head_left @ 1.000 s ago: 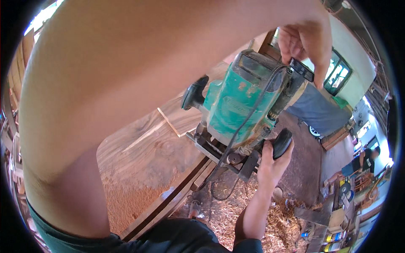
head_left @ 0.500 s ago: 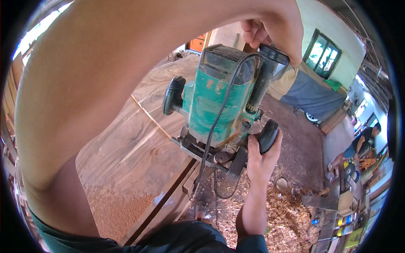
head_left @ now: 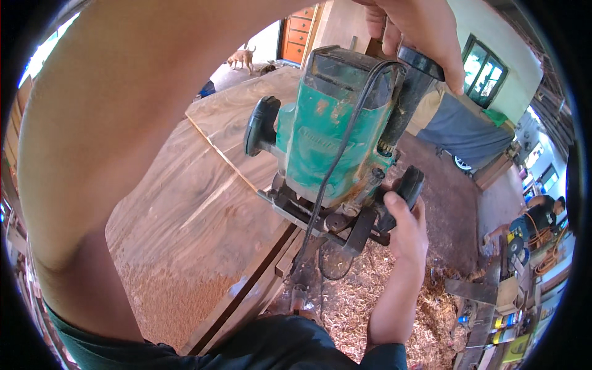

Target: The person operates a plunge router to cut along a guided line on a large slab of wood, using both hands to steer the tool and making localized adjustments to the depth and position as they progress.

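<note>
A green plunge router (head_left: 330, 145) with a black top and black side handles stands at the right edge of a large wooden slab (head_left: 179, 231). My left arm arches over the slab, and my left hand (head_left: 422, 28) curls its fingers over the black cap (head_left: 421, 63) of the router's upright post. Lower down, my right hand (head_left: 408, 231) grips the right side handle (head_left: 408, 190), thumb toward me. A black cord (head_left: 336, 160) hangs down across the front of the router. The bit under its base is hidden.
Sawdust (head_left: 169, 308) covers the slab's near part; a thin wooden strip (head_left: 219, 154) lies across it. Wood shavings (head_left: 364, 296) cover the floor. A dog (head_left: 242, 58) stands beyond. At right, another person (head_left: 542, 216) works near tools. Cloth (head_left: 462, 132) drapes something by the wall.
The router and both my hands appear farther right in the picture. My left fingers have loosened a little at the cap. The dog has come into view, and the other person has shifted.
</note>
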`<action>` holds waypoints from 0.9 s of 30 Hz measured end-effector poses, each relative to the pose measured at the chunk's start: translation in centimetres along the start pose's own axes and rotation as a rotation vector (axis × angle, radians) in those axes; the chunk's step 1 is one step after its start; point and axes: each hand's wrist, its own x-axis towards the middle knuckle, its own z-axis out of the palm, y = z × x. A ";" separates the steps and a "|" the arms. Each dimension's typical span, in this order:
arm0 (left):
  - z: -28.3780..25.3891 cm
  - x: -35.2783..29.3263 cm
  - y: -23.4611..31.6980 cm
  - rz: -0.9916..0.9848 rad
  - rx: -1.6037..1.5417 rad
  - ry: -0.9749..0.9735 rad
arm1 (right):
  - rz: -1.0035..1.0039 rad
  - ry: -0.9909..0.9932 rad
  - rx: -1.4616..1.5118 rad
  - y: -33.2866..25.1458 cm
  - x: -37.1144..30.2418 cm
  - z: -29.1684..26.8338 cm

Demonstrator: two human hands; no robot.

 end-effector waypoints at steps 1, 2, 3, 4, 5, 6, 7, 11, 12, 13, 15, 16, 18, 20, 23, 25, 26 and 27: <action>1.0 -0.7 0.1 -0.004 -0.004 0.098 | 0.053 0.062 0.002 0.1 0.0 -0.3; 1.0 -1.0 0.4 -0.035 -0.156 0.074 | 0.107 0.125 0.005 0.3 0.0 -0.6; 1.7 -1.3 0.3 -0.030 -0.207 0.095 | 0.070 0.043 0.005 0.5 0.2 -1.0; 2.1 -1.5 0.2 -0.023 -0.258 0.115 | 0.030 -0.042 0.004 0.6 0.5 -1.4; 2.9 -1.9 -0.2 0.020 -0.206 0.180 | -0.011 -0.127 0.002 0.7 0.9 -1.8; 2.8 -2.0 -0.5 0.043 -0.207 0.180 | -0.045 -0.187 0.008 0.8 1.2 -2.2; 3.0 -1.9 -0.9 0.065 -0.209 0.181 | -0.033 -0.258 0.000 0.9 1.7 -2.6; 1.6 -0.4 -2.0 -0.062 -0.586 -0.099 | -0.016 -0.432 -0.027 1.2 3.6 -4.0; 2.0 0.0 -2.2 -0.091 -0.642 -0.079 | -0.038 -0.478 -0.021 1.4 4.1 -4.2; 2.3 0.5 -2.2 -0.120 -0.699 -0.058 | -0.037 -0.439 -0.053 1.6 4.3 -4.4; 4.8 1.3 -2.2 -0.105 -0.671 0.183 | -0.052 -0.387 -0.084 2.1 4.7 -4.6; 6.3 1.7 -2.4 -0.090 -0.654 0.302 | -0.054 -0.383 -0.096 2.3 4.8 -4.6; 8.0 2.8 -2.7 -0.034 -0.633 0.536 | -0.072 -0.386 -0.106 2.5 4.8 -4.4; 8.4 3.7 -3.3 -0.026 -0.599 0.493 | -0.094 -0.254 -0.135 2.2 4.4 -4.3; 7.8 4.5 -3.8 -0.044 -0.537 0.406 | -0.150 -0.165 -0.233 0.7 3.6 -3.9; 7.6 4.6 -3.6 -0.039 -0.555 0.379 | -0.171 -0.102 -0.219 -0.3 3.0 -3.3; 7.5 4.6 -3.6 -0.043 -0.574 0.406 | -0.178 -0.128 -0.146 -0.7 2.7 -2.9; 7.5 4.5 -3.5 -0.027 -0.582 0.396 | -0.160 -0.109 -0.078 -1.0 2.2 -2.4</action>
